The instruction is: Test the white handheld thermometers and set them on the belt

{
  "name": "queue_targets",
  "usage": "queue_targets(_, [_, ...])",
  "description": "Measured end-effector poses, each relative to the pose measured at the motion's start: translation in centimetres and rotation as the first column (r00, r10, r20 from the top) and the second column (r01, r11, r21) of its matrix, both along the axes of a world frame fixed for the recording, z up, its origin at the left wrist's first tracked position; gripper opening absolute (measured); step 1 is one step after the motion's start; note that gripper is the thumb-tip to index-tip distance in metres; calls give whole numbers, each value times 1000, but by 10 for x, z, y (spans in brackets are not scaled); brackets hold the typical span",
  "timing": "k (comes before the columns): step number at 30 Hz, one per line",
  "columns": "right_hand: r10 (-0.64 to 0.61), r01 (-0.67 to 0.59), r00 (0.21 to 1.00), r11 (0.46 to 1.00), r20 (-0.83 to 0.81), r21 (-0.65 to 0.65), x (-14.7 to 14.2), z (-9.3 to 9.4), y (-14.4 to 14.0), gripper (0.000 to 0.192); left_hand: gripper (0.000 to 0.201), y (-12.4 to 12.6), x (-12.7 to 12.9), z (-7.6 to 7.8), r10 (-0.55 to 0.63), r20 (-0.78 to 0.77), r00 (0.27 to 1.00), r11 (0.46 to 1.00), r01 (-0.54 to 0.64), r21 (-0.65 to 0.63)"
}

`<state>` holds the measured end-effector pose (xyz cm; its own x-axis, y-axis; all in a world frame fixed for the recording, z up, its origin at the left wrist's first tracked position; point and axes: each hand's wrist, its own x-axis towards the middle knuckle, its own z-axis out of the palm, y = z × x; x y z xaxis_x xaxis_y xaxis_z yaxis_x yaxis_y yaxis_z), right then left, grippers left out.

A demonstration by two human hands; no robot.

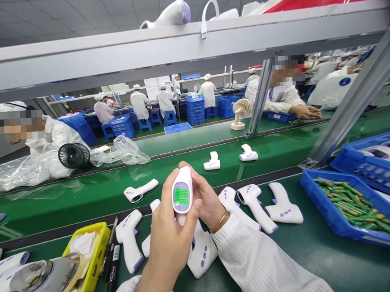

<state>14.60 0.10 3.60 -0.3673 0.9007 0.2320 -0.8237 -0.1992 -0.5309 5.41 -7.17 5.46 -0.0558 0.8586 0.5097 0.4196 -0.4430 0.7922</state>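
Note:
Both my hands hold up one white infrared thermometer (181, 188) with a lit green screen facing me. My left hand (169, 240) wraps its handle from below, thumb beside the screen. My right hand (207, 200) grips the head from behind; a bracelet sits on that wrist. Under my hands lie several more white and purple thermometers (254, 204) on the green bench (320, 253).
A yellow tray (97, 253) with a cloth and black pens (111, 261) sits at the left. Blue bins, one holding green batteries (350, 204), stand at the right. Thermometers (212, 161) ride the green conveyor beyond. Workers in white sit across it, beside small fans (72, 155).

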Motion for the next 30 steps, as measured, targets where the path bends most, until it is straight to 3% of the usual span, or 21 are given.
queue_targets(7, [14, -13, 999, 1000, -44, 8, 0, -2, 1, 21, 49, -1, 2, 0, 43, -39, 998, 999, -43, -13])
queue_targets(14, [53, -53, 999, 995, 1, 84, 2, -4, 1, 40, 51, 2, -2, 1, 34, 42, 999, 998, -32, -44])
queue_targets(20, [75, -74, 997, 989, -5, 127, 1, -8, 4, 37, 48, 0, -2, 6, 27, -46, 999, 995, -31, -91])
queue_targets(26, [85, -98, 995, 962, 59, 254, 3, -13, 5, 43, 46, -2, 0, 9, 79, -20, 997, 993, -80, -87])
queue_targets(30, [60, -75, 996, 969, 69, 236, 2, -13, 5, 44, 48, -1, -1, 8, 67, -22, 997, 990, -70, -122])
